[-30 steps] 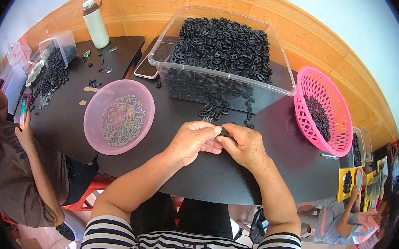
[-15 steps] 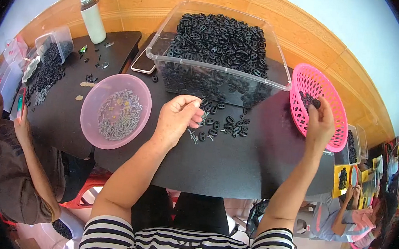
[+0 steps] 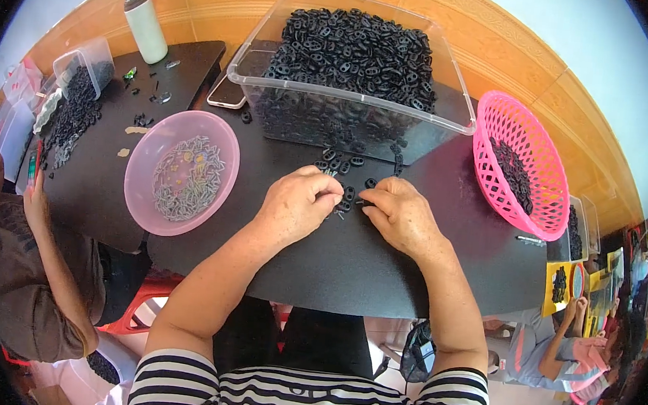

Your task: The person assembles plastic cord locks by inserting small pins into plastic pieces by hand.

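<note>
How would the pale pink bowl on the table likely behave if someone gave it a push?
The pale pink bowl would probably slide rather than tip, being wide and low on a smooth-looking dark table. Its thin, translucent wall suggests light plastic that may flex slightly. The loose grey pins inside would likely shift.
</note>
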`<state>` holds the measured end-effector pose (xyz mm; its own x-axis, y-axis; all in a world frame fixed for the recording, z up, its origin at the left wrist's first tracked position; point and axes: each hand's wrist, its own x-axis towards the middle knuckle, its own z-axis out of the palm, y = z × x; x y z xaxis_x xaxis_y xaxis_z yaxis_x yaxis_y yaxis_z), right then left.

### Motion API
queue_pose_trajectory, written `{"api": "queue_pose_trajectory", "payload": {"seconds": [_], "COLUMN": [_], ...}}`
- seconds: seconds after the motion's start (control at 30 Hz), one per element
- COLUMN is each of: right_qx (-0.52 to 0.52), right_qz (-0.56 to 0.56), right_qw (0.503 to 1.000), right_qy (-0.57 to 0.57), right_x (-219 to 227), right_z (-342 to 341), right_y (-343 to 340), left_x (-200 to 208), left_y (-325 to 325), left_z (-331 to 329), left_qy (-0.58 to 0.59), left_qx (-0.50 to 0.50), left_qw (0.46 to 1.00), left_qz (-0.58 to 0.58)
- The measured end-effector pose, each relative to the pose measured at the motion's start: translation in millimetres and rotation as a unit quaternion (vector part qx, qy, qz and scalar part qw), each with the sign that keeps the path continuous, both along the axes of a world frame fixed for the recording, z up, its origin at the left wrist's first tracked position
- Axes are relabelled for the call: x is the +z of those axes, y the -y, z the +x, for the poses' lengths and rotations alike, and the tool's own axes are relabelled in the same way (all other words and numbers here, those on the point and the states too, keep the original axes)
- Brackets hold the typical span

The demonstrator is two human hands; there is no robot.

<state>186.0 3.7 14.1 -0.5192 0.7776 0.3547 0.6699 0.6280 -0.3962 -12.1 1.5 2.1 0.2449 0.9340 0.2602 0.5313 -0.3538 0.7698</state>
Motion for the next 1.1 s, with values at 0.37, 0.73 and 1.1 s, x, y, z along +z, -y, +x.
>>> {"api": "queue_pose_trajectory", "payload": {"seconds": [0.37, 0.73, 1.1], "right_qx": [-0.035, 0.020, -0.002], "right_qz": [0.044, 0.013, -0.032], "right_qw": [0.998, 1.000, 0.999], "right_qy": [0.019, 0.018, -0.020], "right_x": [-11, -17, -15], "right_z": [-9, -20, -18], "right_y": [-3, 5, 2], "left_x": [2, -12, -6], "left_y": [11, 3, 4], "left_z": [2, 7, 6], "left_qy": [-0.103, -0.117, -0.104], "left_qx": [-0.055, -0.014, -0.037], "left_qw": [0.993, 0.992, 0.994], "left_qz": [0.033, 0.033, 0.024]}}
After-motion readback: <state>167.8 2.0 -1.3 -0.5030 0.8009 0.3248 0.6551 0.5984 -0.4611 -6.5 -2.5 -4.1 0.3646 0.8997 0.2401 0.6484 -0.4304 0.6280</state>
